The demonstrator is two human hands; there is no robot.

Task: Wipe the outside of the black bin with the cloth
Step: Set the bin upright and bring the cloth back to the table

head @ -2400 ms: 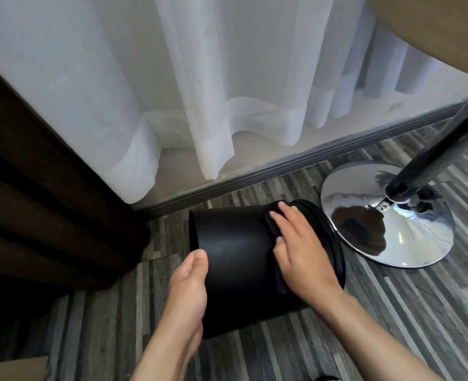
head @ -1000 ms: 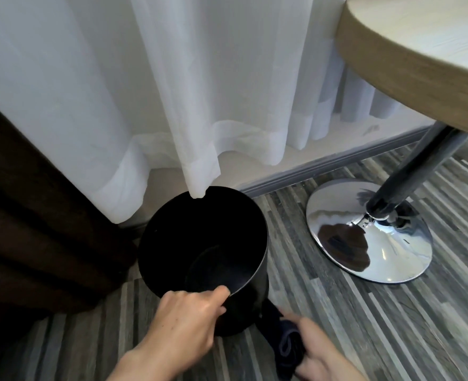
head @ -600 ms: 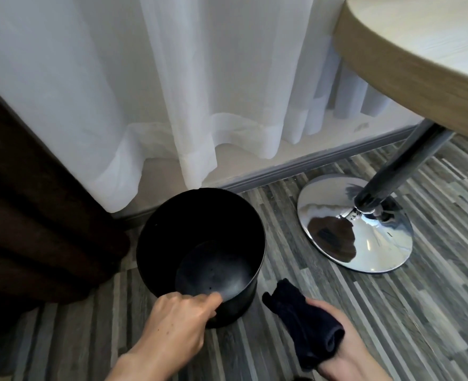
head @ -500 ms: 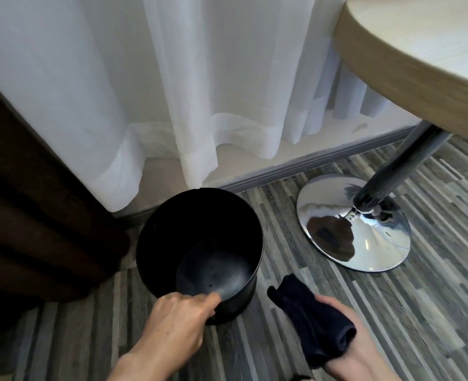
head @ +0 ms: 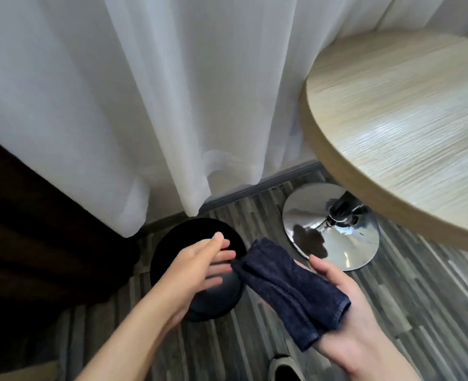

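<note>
We see right hand [head: 345, 320] palm-up, cloth [head: 287, 287] draped across straight fingers; left hand [head: 197, 268] open above upright bin [head: 169, 243].

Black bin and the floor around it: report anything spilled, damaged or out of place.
Nothing stands out. The black bin stands upright on the floor by the curtain, no spill visible. The cloth lies across the right hand.
</note>
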